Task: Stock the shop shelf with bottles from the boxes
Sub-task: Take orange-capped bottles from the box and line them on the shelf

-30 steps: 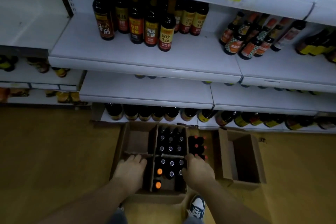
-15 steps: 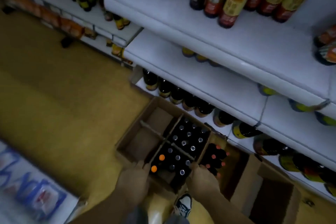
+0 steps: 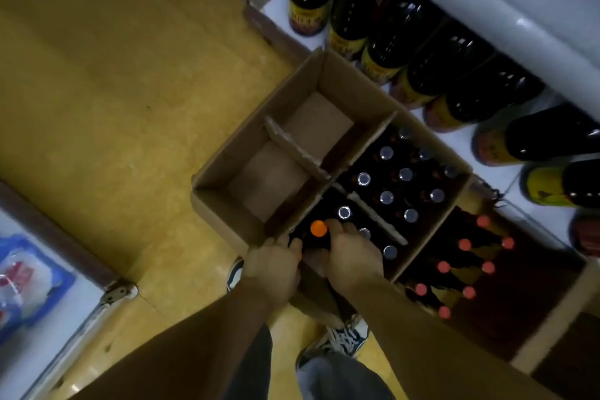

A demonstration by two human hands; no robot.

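Observation:
On the floor stands a divided cardboard box [image 3: 259, 127]. Its two left compartments hold nothing, and the two right ones hold dark bottles with silver caps [image 3: 386, 197]. Both hands reach into the near right compartment. My right hand [image 3: 350, 256] holds the neck of an orange-capped bottle [image 3: 318, 228] between fingers and thumb. My left hand [image 3: 276, 266] curls over the box's near wall onto a second bottle, whose orange cap [image 3: 300, 256] barely shows under the fingers.
A second box [image 3: 552, 328] of red-capped bottles [image 3: 464, 244] stands to the right. Large dark bottles with yellow labels [image 3: 418, 75] line the bottom shelf under a white shelf edge [image 3: 487, 10]. My shoes [image 3: 344, 334] are by the box. Blue packs [image 3: 26, 273] lie on a low shelf at the left.
The view has dropped from the shelves to the box. Both hands left the box's rim and went into the near right compartment, closing on the orange-capped bottles.

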